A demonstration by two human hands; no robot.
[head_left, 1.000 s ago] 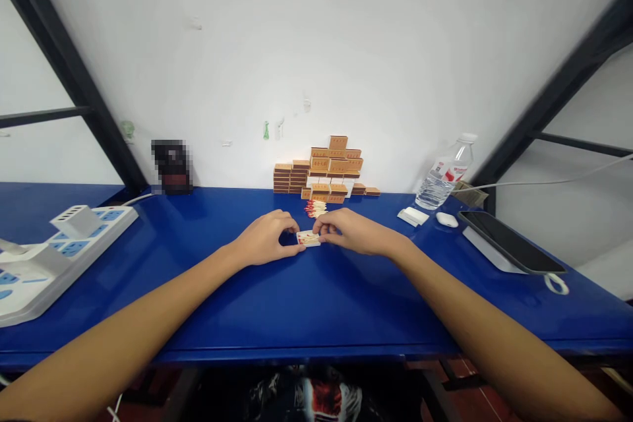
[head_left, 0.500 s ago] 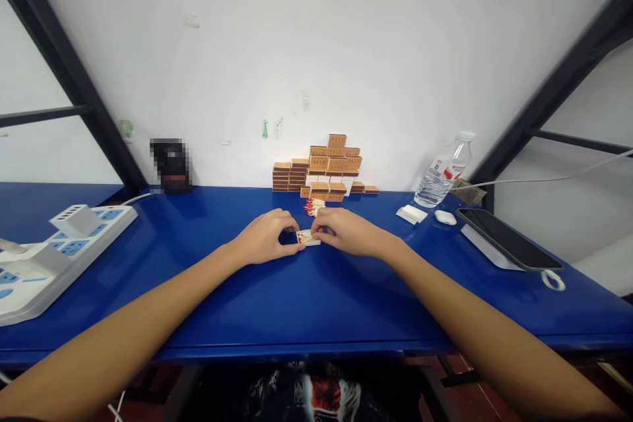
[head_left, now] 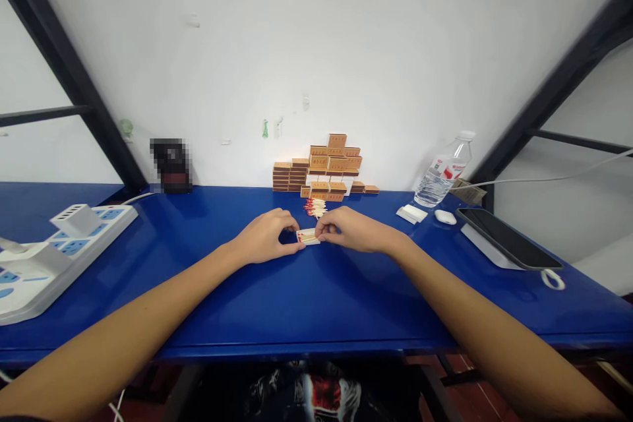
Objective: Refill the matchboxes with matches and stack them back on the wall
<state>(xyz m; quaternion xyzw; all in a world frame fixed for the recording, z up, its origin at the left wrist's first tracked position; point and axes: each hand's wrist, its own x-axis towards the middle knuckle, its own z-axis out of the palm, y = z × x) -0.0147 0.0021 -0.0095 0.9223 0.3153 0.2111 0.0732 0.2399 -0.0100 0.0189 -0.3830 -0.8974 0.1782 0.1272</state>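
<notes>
A small white matchbox tray [head_left: 307,241] with a few red-tipped matches in it rests on the blue table. My left hand [head_left: 267,236] grips the tray's left end between thumb and fingers. At its right end is my right hand [head_left: 349,229], fingers curled and pressed together at the tray's edge. Whether a match is pinched in them is hidden. Just behind the hands lies a pile of loose matches [head_left: 315,206], red heads to the left. Stacked matchboxes [head_left: 336,163] stand against the wall behind the pile.
On the left are a white power strip [head_left: 106,227] and a dark, pixelated object [head_left: 171,168]. To the right stand a water bottle [head_left: 439,175], a white block-like item [head_left: 411,213], an earbud case [head_left: 446,217] and a phone [head_left: 509,237]. A white cable [head_left: 539,179] crosses behind the phone.
My right hand has shifted slightly right, toward the tray's right end, uncovering more of the matches inside and in the pile. The left hand and tray stay in place.
</notes>
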